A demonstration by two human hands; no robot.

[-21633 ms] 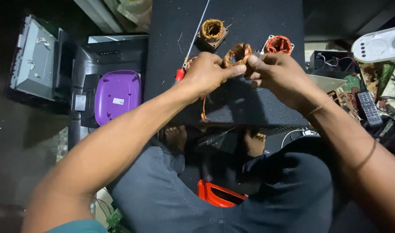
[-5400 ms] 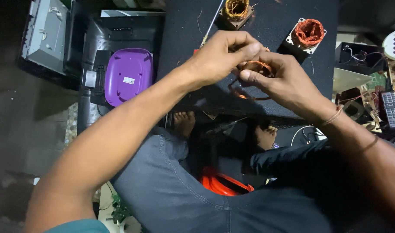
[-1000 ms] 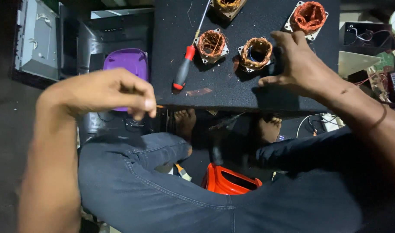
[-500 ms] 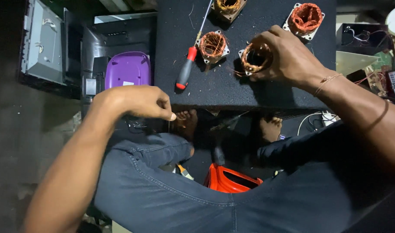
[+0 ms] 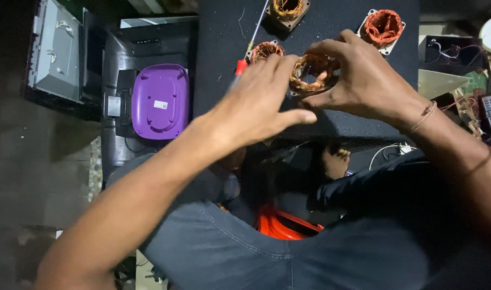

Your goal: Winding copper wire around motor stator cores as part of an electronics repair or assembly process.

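1. The right hand point(image 5: 363, 80) grips a copper-wound motor coil point(image 5: 312, 72) just above the black table point(image 5: 331, 32).
2. The left hand point(image 5: 261, 102) touches the coil's near side with loosely curled fingers.
3. A purple oval case point(image 5: 160, 101) bearing a small white rectangular label point(image 5: 160, 104) lies left of the table.
4. A red-handled screwdriver point(image 5: 245, 53) lies beside another coil point(image 5: 266, 50).

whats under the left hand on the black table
The left hand covers most of a red-handled screwdriver; only part of its handle and shaft show. Beside it sits a copper coil, partly hidden. The rest underneath cannot be seen.
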